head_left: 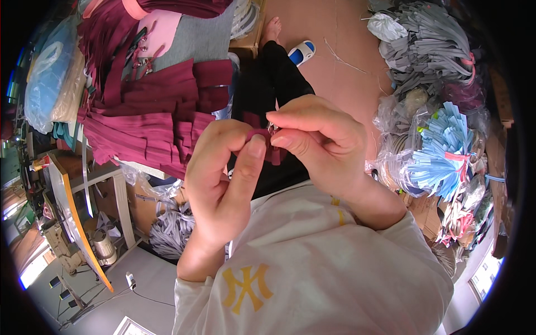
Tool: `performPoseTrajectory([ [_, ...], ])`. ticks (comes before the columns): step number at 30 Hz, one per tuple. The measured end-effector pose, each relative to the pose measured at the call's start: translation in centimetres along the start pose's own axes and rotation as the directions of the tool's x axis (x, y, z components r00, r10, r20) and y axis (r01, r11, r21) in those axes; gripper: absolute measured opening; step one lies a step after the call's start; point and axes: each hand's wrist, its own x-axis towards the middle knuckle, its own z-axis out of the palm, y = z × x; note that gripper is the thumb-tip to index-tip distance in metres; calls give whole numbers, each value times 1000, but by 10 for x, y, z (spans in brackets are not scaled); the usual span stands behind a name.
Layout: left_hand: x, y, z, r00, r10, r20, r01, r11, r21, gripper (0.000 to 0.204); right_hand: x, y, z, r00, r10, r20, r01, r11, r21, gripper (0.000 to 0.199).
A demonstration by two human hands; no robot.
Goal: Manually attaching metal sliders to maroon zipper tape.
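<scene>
In front of my chest both hands meet over a narrow maroon zipper tape (258,134). My left hand (220,176) pinches it between thumb and bent forefinger. Thumb and forefinger of my right hand (332,148) close on a small shiny metal piece (272,128), which looks like a zipper slider, right at the tape. The fingertips partly cover it, so how far it sits on the tape cannot be told. More of the maroon tape hangs below the fingers against my black trousers. To the left lies a thick layered pile of maroon tapes (159,109).
Several small metal pieces (143,62) lie by a pink sheet (162,33) on the grey work surface. Tied grey strips (430,44) and a light-blue bundle (444,153) are heaped at right with plastic bags. A wood-edged board (75,215) stands left. A slipper (302,53) rests on the floor.
</scene>
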Motion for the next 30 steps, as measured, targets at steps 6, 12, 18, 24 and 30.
performPoseTrajectory([
  [6, 4, 6, -2, 1000, -15, 14, 15, 1000, 7, 3, 1, 1, -1, 998, -68, 13, 68, 996, -53, 23],
  [12, 3, 7, 0, 999, -36, 11, 36, 999, -33, 5, 0, 0, -1, 997, -80, 18, 81, 995, -60, 24],
  [18, 5, 4, -6, 996, -4, 89, 4, 1000, -1, 6, -1, -2, -1, 997, -69, 32, 70, 996, -53, 24],
  [24, 0, 3, -2, 1000, -13, 10, 14, 999, -41, 8, -4, -1, 2, 1000, -17, -23, 17, 1000, -21, 22],
  [30, 4, 7, -3, 995, -66, 74, 71, 995, -77, 6, -1, 2, -1, 992, -127, 1, 127, 991, -28, 24],
])
